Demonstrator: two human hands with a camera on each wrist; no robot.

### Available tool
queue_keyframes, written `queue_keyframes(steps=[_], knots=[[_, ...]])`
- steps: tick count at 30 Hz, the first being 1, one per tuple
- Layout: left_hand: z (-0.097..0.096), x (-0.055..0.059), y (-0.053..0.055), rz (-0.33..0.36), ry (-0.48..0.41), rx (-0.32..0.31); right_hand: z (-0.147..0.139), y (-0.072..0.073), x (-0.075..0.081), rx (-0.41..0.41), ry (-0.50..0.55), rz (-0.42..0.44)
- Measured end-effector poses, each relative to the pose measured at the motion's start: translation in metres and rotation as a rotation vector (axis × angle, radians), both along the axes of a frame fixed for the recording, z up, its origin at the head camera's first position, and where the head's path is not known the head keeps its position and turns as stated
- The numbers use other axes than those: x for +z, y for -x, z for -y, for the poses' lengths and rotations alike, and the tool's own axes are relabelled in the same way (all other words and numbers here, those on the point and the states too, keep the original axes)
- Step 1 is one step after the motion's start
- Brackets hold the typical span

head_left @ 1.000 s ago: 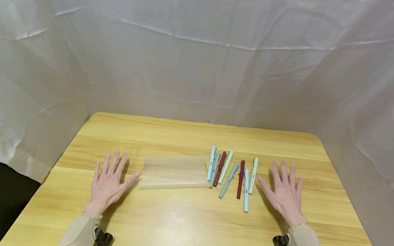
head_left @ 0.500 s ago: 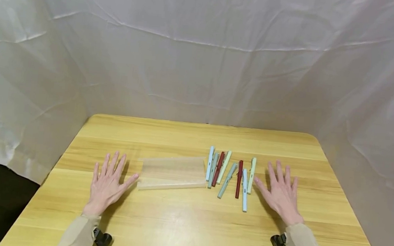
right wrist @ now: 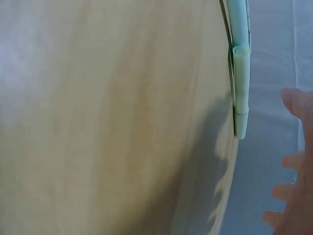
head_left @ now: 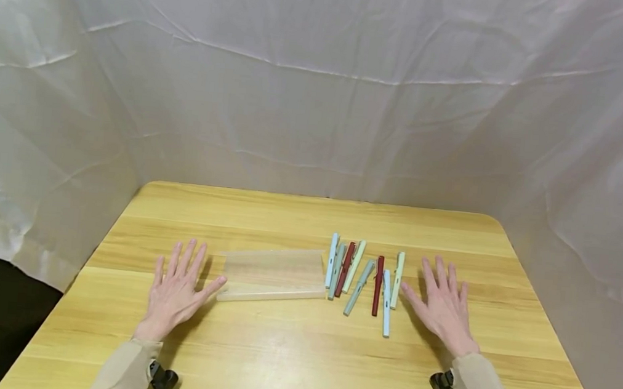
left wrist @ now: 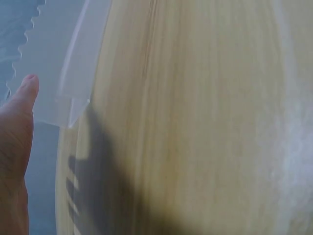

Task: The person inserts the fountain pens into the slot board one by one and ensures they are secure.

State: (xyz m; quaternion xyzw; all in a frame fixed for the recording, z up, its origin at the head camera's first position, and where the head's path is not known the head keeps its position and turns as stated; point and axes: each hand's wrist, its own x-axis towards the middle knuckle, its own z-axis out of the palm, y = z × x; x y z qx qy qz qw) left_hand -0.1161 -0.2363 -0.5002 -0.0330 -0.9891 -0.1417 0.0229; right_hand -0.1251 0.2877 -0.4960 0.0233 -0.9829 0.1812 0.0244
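My left hand [head_left: 172,293] is spread with straight fingers at the left, holding nothing. Its thumb tip comes right up to the left end of a translucent plastic holder [head_left: 274,271]; the left wrist view shows that holder's scalloped edge [left wrist: 24,39]. On the right, my right hand [head_left: 446,308] is also spread and holds nothing. Its thumb points at a pale green pen [head_left: 397,282], the nearest of several capped pens with clips. Beside that lie a light blue pen [head_left: 386,303], a dark red pen [head_left: 378,285] and a grey-green pen [head_left: 359,287].
A tighter row of pens, including a light blue one [head_left: 332,260] and a dark red one [head_left: 345,268], lies against the holder's right end. All rest on a wooden table [head_left: 274,364]. Pale cloth [head_left: 318,115] hangs behind and at both sides.
My left hand has shifted slightly to the right, towards the holder. My right hand has come a little to the left, towards the pens. The pens and the holder lie as before.
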Motion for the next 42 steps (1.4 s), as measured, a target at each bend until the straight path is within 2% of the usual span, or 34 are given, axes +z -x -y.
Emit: queue_keyframes(steps=[7,13,20,24,27,31,37,42], knots=[[-0.009,0.004,-0.001,0.027,-0.036,-0.044,-0.002,0.006,0.005,0.035,0.01,-0.032],[-0.013,0.004,-0.001,0.01,-0.087,-0.079,-0.004,0.012,0.004,0.054,0.056,-0.013],[-0.014,-0.002,0.003,0.024,-0.286,-0.1,-0.003,0.02,0.004,0.074,0.163,0.039],[-0.016,-0.004,0.008,0.057,-0.447,-0.089,-0.002,0.025,0.005,0.077,0.212,0.055],[-0.017,-0.007,0.011,0.087,-0.609,-0.114,-0.001,0.03,0.005,0.077,0.229,0.062],[-0.018,-0.01,0.015,0.085,-0.759,-0.172,0.001,0.035,0.005,0.084,0.248,0.076],[-0.021,-0.014,0.02,0.091,-0.905,-0.229,0.001,0.045,0.002,0.098,0.308,0.11],[-0.024,-0.017,0.023,0.1,-0.95,-0.255,0.002,0.052,0.001,0.089,0.312,0.12]])
